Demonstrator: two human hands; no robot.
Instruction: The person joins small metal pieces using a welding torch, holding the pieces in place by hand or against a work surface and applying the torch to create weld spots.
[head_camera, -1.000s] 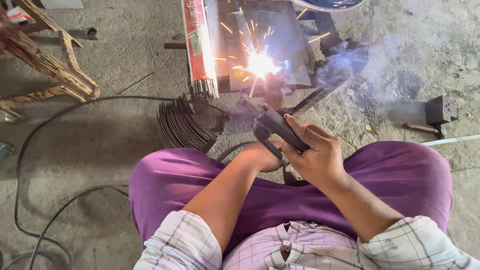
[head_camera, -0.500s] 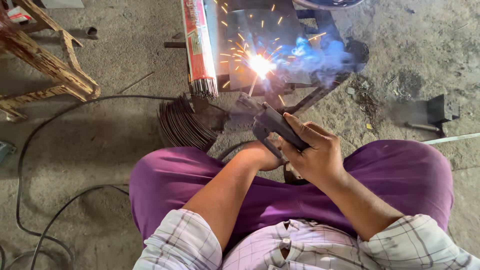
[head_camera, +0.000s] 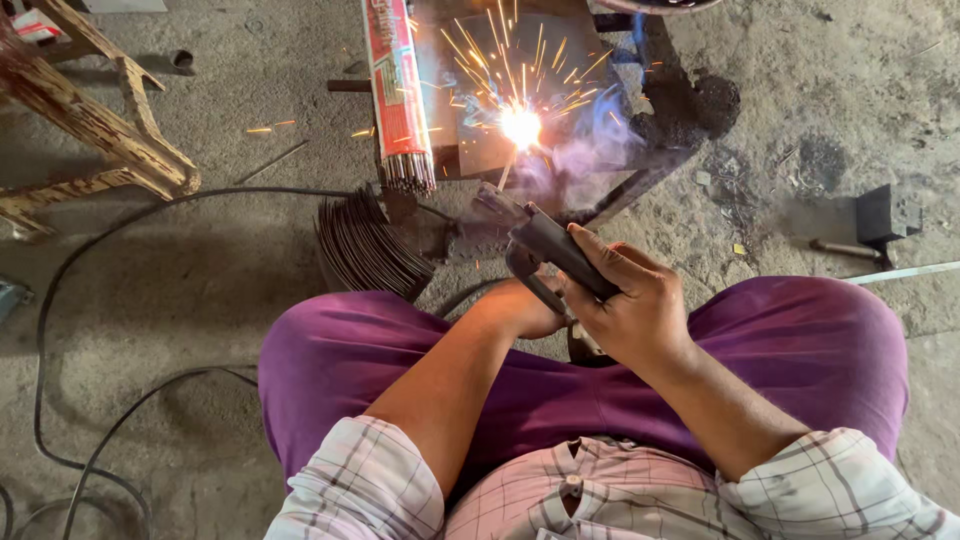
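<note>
1. While sparks spray at upper centre of the frame, my right hand stays clamped on the electrode holder, mid-frame.
2. My left hand steadies beneath; I cannot tell what it grips.
3. I judge the holder rigid and fairly heavy, best held by its insulated handle.
4. The metal plate is flat and dark; thin rods fan out left of centre.

Purple trousers, pale checked shirt, red rod packet, grey floor, white-orange sparks
</note>
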